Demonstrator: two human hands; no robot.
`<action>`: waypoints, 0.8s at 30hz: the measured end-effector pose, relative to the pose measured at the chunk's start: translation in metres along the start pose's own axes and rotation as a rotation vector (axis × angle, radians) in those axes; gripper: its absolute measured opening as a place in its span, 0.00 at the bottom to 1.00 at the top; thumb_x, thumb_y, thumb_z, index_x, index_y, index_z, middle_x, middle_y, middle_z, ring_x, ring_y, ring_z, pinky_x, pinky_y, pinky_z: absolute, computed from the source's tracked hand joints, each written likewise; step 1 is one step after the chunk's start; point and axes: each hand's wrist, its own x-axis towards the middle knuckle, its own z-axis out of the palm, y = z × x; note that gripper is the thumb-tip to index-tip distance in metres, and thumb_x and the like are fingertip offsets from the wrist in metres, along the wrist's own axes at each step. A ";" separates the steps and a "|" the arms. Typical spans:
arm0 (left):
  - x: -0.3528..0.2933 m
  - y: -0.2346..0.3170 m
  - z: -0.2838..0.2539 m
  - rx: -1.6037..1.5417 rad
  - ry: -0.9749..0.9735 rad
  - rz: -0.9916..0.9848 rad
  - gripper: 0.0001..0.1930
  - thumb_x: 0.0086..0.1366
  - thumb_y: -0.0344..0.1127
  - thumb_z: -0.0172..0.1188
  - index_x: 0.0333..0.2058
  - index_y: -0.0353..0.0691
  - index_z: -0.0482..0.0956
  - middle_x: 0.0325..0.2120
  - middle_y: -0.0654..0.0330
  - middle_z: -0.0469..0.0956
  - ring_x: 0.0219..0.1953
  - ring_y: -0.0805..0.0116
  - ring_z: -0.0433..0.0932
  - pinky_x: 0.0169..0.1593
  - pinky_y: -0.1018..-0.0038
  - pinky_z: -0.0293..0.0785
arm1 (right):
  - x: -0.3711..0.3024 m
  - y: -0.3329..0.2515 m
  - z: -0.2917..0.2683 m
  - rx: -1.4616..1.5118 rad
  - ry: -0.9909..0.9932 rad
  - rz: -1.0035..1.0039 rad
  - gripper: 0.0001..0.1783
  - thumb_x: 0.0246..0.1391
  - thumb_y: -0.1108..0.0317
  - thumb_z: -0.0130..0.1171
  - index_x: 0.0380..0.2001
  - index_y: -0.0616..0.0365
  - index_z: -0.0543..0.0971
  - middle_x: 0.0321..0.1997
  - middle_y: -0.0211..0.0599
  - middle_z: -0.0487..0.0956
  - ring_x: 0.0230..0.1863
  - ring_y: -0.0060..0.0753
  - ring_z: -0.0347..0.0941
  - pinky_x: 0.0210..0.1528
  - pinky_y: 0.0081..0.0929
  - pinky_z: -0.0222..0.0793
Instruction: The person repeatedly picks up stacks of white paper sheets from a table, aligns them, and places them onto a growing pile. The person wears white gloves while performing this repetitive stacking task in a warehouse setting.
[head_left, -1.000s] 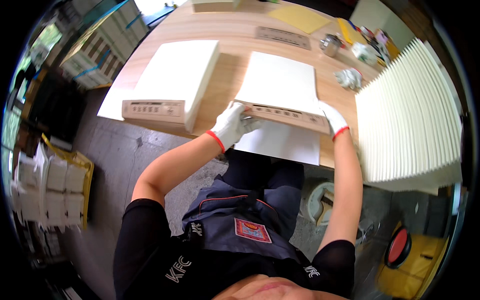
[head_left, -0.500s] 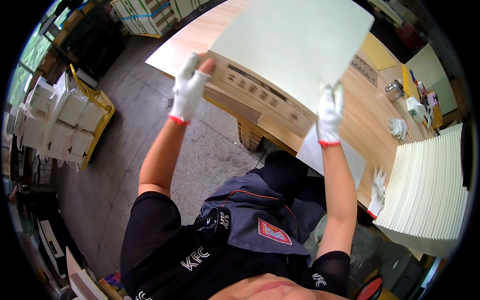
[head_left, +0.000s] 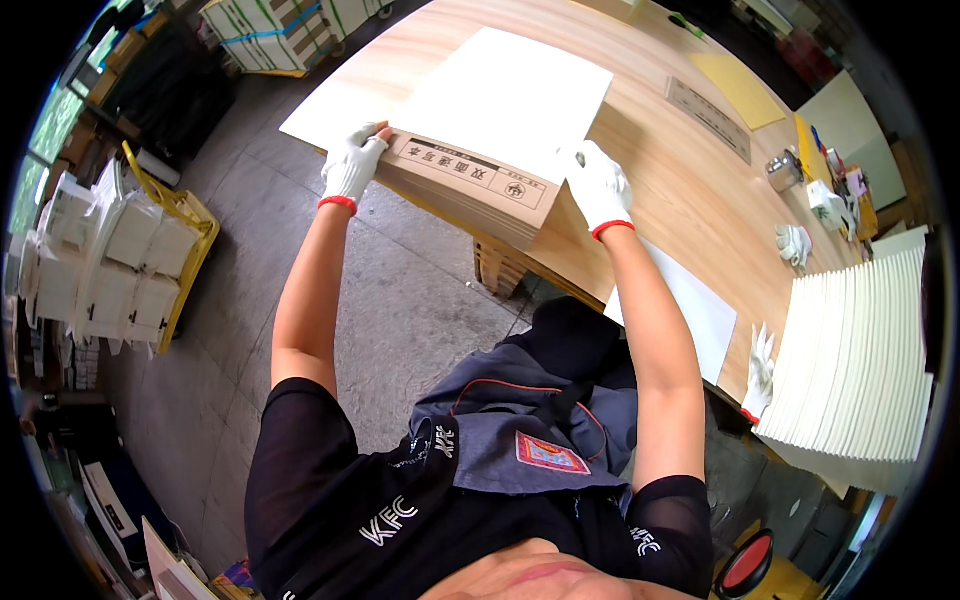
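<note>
A white paper pad point(head_left: 505, 95) with a brown printed strip along its near edge rests on top of a stack of brown-edged pads point(head_left: 460, 205) at the table's near edge. My left hand point(head_left: 355, 165), in a white knit glove with a red cuff and bare fingertips, is closed on the pad's near left corner. At the near right corner my right hand point(head_left: 598, 185), gloved the same way, has its fingers curled against the pad's side. Part of those fingers is hidden. A loose white sheet point(head_left: 690, 310) lies by my right forearm.
A tall stack of white pads point(head_left: 850, 360) stands at the right, with a spare glove point(head_left: 760, 375) beside it. Farther back are another glove point(head_left: 793, 245), a metal cup point(head_left: 783, 171), a brown strip point(head_left: 710, 118) and a yellow sheet point(head_left: 740, 88). A loaded yellow cart point(head_left: 205, 225) stands left.
Both hands have lowered the raised pad onto the stack, where it lies flat. My right hand has shifted left, and my left hand slightly left and down.
</note>
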 end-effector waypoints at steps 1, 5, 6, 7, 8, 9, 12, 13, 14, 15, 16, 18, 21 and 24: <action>-0.001 0.013 -0.004 0.023 -0.064 -0.022 0.19 0.67 0.41 0.57 0.52 0.38 0.81 0.44 0.55 0.84 0.44 0.68 0.80 0.52 0.76 0.72 | 0.000 0.001 -0.002 0.008 0.001 0.001 0.22 0.57 0.43 0.54 0.37 0.49 0.81 0.36 0.44 0.84 0.41 0.48 0.80 0.43 0.41 0.73; 0.023 -0.019 0.000 0.295 -0.011 0.175 0.23 0.66 0.46 0.58 0.57 0.44 0.77 0.42 0.51 0.83 0.43 0.65 0.81 0.51 0.71 0.73 | -0.005 0.003 -0.013 -0.116 -0.027 -0.105 0.19 0.59 0.47 0.52 0.43 0.47 0.79 0.42 0.44 0.83 0.45 0.53 0.79 0.47 0.44 0.74; 0.028 0.001 0.005 0.257 -0.111 0.054 0.31 0.64 0.48 0.59 0.64 0.50 0.67 0.59 0.49 0.73 0.58 0.50 0.74 0.59 0.62 0.69 | -0.002 0.017 -0.007 -0.146 -0.030 -0.058 0.20 0.61 0.46 0.50 0.42 0.50 0.79 0.46 0.47 0.80 0.46 0.56 0.78 0.49 0.48 0.73; 0.006 0.056 -0.004 0.396 -0.123 0.081 0.34 0.62 0.40 0.62 0.66 0.49 0.64 0.60 0.49 0.71 0.61 0.50 0.71 0.63 0.63 0.66 | -0.012 0.009 -0.018 -0.114 -0.019 -0.081 0.22 0.62 0.46 0.48 0.42 0.52 0.79 0.43 0.50 0.80 0.45 0.57 0.78 0.49 0.50 0.73; 0.010 0.065 0.002 0.288 -0.064 0.256 0.35 0.60 0.34 0.64 0.66 0.44 0.63 0.60 0.49 0.70 0.62 0.51 0.70 0.63 0.63 0.66 | -0.016 0.010 -0.022 -0.030 0.026 -0.125 0.23 0.62 0.45 0.47 0.40 0.52 0.77 0.37 0.53 0.81 0.43 0.58 0.78 0.49 0.51 0.73; 0.013 0.075 0.013 0.190 -0.030 0.438 0.37 0.57 0.27 0.66 0.66 0.39 0.62 0.60 0.48 0.70 0.62 0.51 0.69 0.63 0.64 0.66 | -0.018 0.018 -0.020 0.024 0.082 -0.082 0.25 0.62 0.42 0.47 0.39 0.54 0.75 0.33 0.54 0.81 0.41 0.60 0.78 0.47 0.51 0.73; -0.003 0.154 0.051 0.126 0.035 0.918 0.36 0.57 0.28 0.68 0.65 0.44 0.65 0.59 0.49 0.71 0.60 0.51 0.71 0.60 0.63 0.70 | -0.053 0.017 -0.050 0.089 0.091 -0.138 0.21 0.62 0.44 0.50 0.41 0.50 0.73 0.32 0.47 0.82 0.36 0.56 0.79 0.41 0.49 0.73; -0.020 0.197 0.060 0.080 -0.066 0.916 0.36 0.56 0.28 0.68 0.64 0.45 0.66 0.59 0.50 0.71 0.60 0.51 0.70 0.61 0.63 0.69 | -0.067 0.011 -0.065 0.108 0.016 -0.112 0.21 0.62 0.43 0.50 0.44 0.49 0.74 0.33 0.46 0.82 0.38 0.56 0.79 0.44 0.48 0.72; -0.042 0.235 0.068 0.048 -0.167 0.911 0.36 0.56 0.29 0.68 0.64 0.45 0.66 0.59 0.50 0.71 0.61 0.51 0.69 0.61 0.62 0.69 | -0.079 0.011 -0.076 0.135 -0.037 -0.093 0.24 0.62 0.42 0.51 0.47 0.49 0.74 0.35 0.46 0.82 0.40 0.55 0.79 0.46 0.47 0.71; -0.064 0.270 0.080 -0.007 -0.224 1.031 0.36 0.56 0.27 0.67 0.64 0.46 0.66 0.62 0.52 0.69 0.63 0.52 0.67 0.63 0.63 0.67 | -0.096 0.014 -0.092 0.140 -0.078 -0.093 0.25 0.61 0.41 0.51 0.48 0.50 0.74 0.36 0.47 0.83 0.41 0.54 0.79 0.46 0.46 0.71; -0.087 0.308 0.097 -0.070 -0.288 1.148 0.36 0.57 0.25 0.66 0.64 0.47 0.66 0.64 0.55 0.67 0.65 0.53 0.65 0.64 0.63 0.65 | -0.111 0.030 -0.099 0.143 -0.065 -0.116 0.25 0.60 0.41 0.52 0.48 0.50 0.74 0.37 0.46 0.83 0.41 0.52 0.79 0.45 0.44 0.71; -0.130 0.377 0.123 -0.092 -0.354 1.335 0.36 0.57 0.27 0.67 0.65 0.48 0.65 0.64 0.54 0.66 0.67 0.50 0.63 0.65 0.62 0.64 | -0.136 0.044 -0.118 0.099 -0.058 -0.082 0.24 0.61 0.43 0.53 0.47 0.51 0.74 0.35 0.45 0.83 0.39 0.51 0.80 0.44 0.43 0.72; -0.196 0.467 0.146 -0.243 -0.460 1.595 0.34 0.58 0.32 0.67 0.63 0.47 0.66 0.63 0.52 0.66 0.66 0.48 0.62 0.65 0.60 0.64 | -0.168 0.072 -0.137 0.132 -0.008 -0.115 0.22 0.61 0.45 0.54 0.46 0.51 0.75 0.33 0.44 0.83 0.37 0.49 0.80 0.43 0.42 0.73; -0.262 0.541 0.172 -0.436 -0.421 1.768 0.30 0.63 0.40 0.64 0.62 0.47 0.65 0.64 0.54 0.65 0.67 0.51 0.61 0.64 0.60 0.66 | -0.206 0.092 -0.165 0.063 0.004 -0.024 0.20 0.62 0.46 0.54 0.44 0.51 0.75 0.33 0.44 0.83 0.37 0.49 0.80 0.42 0.42 0.73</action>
